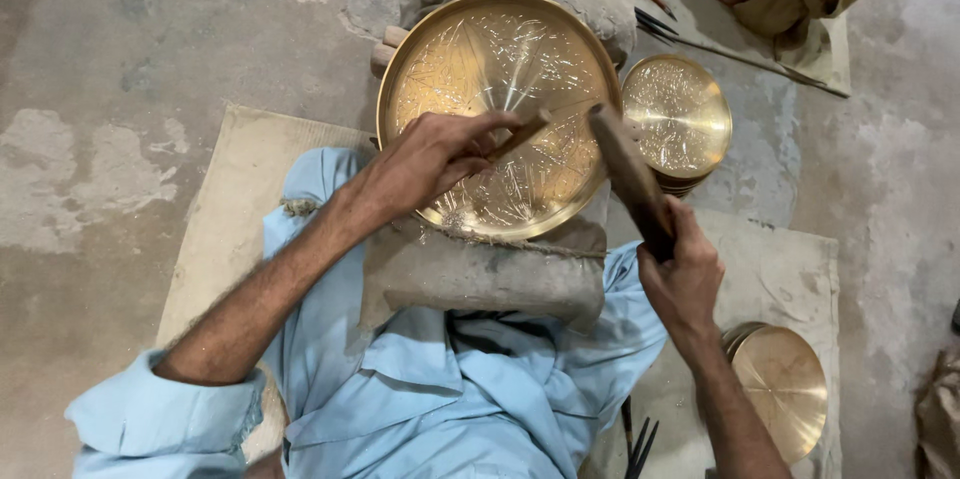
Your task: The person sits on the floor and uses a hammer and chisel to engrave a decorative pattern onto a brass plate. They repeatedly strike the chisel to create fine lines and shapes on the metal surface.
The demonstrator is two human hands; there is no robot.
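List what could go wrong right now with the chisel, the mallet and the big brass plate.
1. The left hand pinches the chisel close to its struck end, so a badly aimed blow of the wooden mallet in the right hand might land on the fingers.
2. The large brass plate leans on cloth padding over the lap; a hard blow could shift it and spoil the engraved lines.
3. A glancing mallet could hit the stacked smaller plates beside it.

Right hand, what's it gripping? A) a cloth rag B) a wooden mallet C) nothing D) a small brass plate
B: the right hand is closed around the handle of a wooden mallet raised over the big engraved brass plate, while the left hand holds a chisel against it.
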